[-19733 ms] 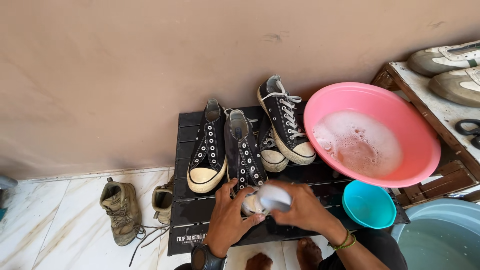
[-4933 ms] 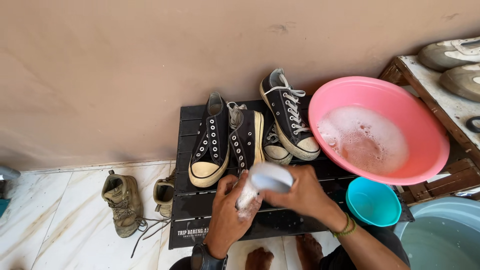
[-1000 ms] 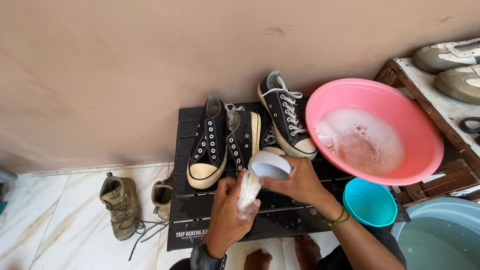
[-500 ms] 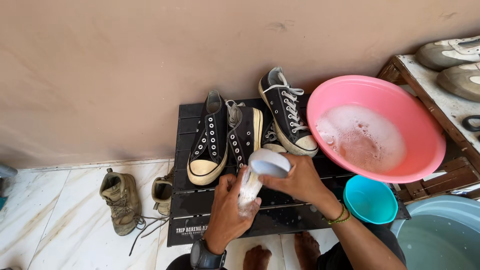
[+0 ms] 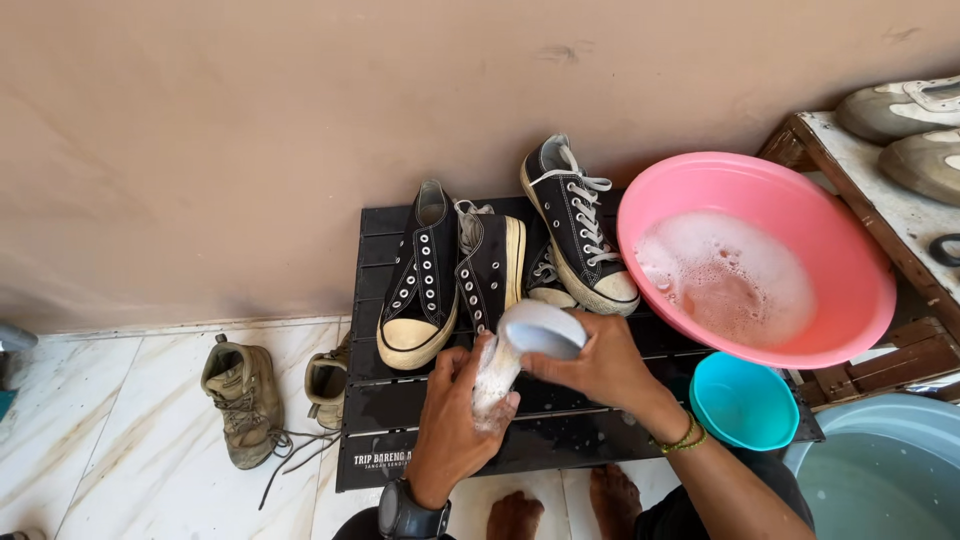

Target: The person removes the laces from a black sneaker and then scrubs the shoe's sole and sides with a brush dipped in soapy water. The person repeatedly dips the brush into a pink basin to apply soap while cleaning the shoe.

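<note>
Both my hands hold a white, soapy, insole-like piece (image 5: 540,328) over a low black slatted table (image 5: 385,425). My right hand (image 5: 600,365) grips its curved upper end. My left hand (image 5: 450,430), with a black watch on the wrist, is closed around its foamy lower end. Just beyond my hands are black sneakers with white soles: one upright (image 5: 420,275) without laces, one lying on its side (image 5: 490,265), one laced (image 5: 580,230) by the wall. A fourth shoe (image 5: 548,282) is partly hidden between them.
A pink basin (image 5: 850,260) of soapy water sits at the right, with a small teal bowl (image 5: 745,400) and a grey tub of water (image 5: 880,470) below it. Olive boots (image 5: 240,395) lie on the tiled floor at left. A wooden shelf (image 5: 885,205) holds grey shoes. My bare feet (image 5: 515,515) are below.
Since the oldest frame the middle sneaker has gone over onto its side. Over the last second my hands stay on the white piece and shift only slightly.
</note>
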